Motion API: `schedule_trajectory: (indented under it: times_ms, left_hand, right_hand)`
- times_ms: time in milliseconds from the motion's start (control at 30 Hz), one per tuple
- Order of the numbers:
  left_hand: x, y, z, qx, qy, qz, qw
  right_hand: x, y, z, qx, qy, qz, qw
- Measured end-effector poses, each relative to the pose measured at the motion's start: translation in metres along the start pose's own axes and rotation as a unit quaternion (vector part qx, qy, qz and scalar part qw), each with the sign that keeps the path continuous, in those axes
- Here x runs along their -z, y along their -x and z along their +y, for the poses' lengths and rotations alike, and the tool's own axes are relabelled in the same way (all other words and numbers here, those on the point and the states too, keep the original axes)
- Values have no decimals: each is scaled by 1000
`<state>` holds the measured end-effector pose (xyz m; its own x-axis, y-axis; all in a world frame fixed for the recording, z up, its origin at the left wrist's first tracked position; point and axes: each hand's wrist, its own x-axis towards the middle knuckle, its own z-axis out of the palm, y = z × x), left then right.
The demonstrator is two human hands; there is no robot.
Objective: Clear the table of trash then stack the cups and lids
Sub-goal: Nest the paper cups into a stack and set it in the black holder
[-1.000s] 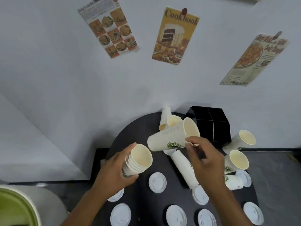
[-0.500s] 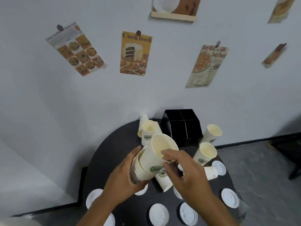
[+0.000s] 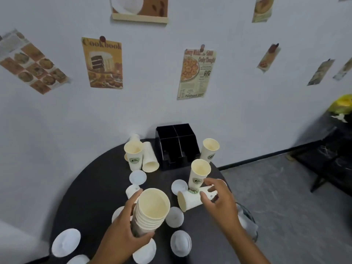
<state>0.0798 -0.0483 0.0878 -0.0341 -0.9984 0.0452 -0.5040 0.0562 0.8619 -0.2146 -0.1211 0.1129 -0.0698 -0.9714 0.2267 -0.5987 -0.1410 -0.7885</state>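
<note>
Several white lids (image 3: 66,242) lie scattered along the near edge of the round black desk (image 3: 85,191); just beyond them the left hand (image 3: 122,235) grips a nested stack of cups (image 3: 150,210), fingers curled round its lower wall, thumb up the left side, the open mouth tilted toward the camera; to the right, apart from the stack, the right hand (image 3: 219,202) has its fingers bent over a cup lying on its side (image 3: 192,199), mouth pointing left, fingertips touching its upper wall near the base, though whether they truly clasp it I cannot tell; right behind that cup an upright cup (image 3: 199,174) stands beside a lid (image 3: 179,186); farther back, a black divided organizer (image 3: 176,147) sits by the wall, with one upright cup (image 3: 209,150) to its right and another upright cup (image 3: 134,155) beside a fallen one (image 3: 149,160) to its left.
</note>
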Motion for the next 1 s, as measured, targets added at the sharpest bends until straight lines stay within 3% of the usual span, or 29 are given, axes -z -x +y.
schedule_trajectory:
  times_ms: [100, 300, 533, 667, 833, 1000]
  left_hand:
    - [-20, -1, 5, 22, -6, 26, 999]
    - [-19, -2, 1, 45, -10, 66, 997]
    - [7, 13, -23, 63, -42, 77, 994]
    - [12, 13, -24, 50, -68, 81, 993]
    - [11, 6, -6, 34, -63, 72, 995]
    - [11, 3, 24, 16, -45, 70, 996]
  right_hand:
    - [0, -28, 39, -20, 51, -42, 998]
    - [-29, -87, 94, 40, 202, -114, 972]
    - [-59, -112, 108, 94, 292, -104, 946]
    - [-49, -112, 93, 144, 250, -24, 957]
    - [-8, -93, 14, 252, 140, 45, 957]
    - [37, -49, -80, 268, -71, 50, 959]
